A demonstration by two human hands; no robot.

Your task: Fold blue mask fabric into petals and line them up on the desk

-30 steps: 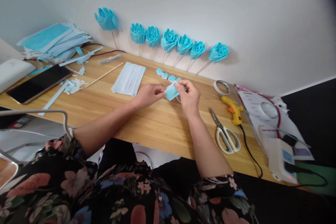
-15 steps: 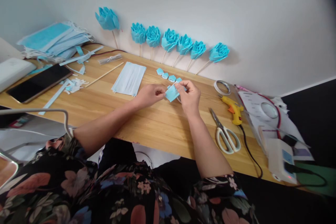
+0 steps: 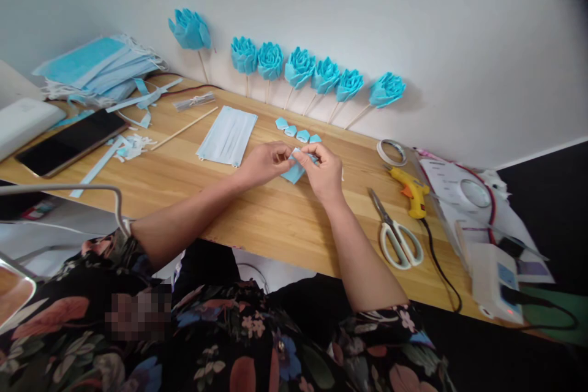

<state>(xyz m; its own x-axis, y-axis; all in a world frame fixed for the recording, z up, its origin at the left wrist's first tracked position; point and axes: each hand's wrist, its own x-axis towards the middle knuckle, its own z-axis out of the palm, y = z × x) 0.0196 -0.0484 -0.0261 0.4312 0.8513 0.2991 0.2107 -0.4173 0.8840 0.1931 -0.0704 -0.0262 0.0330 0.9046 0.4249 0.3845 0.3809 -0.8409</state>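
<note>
A small piece of blue mask fabric (image 3: 292,174) is held between my two hands over the middle of the table. My left hand (image 3: 263,165) pinches its left upper edge, the fingertips close together. Thumb and fingers of my right hand (image 3: 324,173) are closed on the upper right part, hiding some of it. Just beyond my hands lie several folded blue petals (image 3: 302,135) in a short row. A pale blue face mask (image 3: 228,136) lies flat to the left of my left hand.
Several blue fabric flowers (image 3: 299,67) on sticks lean against the wall. Scissors (image 3: 395,236), a yellow glue gun (image 3: 411,191) and a tape roll (image 3: 391,152) lie on the right. Leftward are a phone (image 3: 71,142), a wooden stick (image 3: 184,128), scraps and a mask stack (image 3: 98,67).
Both hands have come closer together. My right hand has moved slightly left and its thumb now presses on the upper edge of the fabric piece, which shows less and sits slightly lower.
</note>
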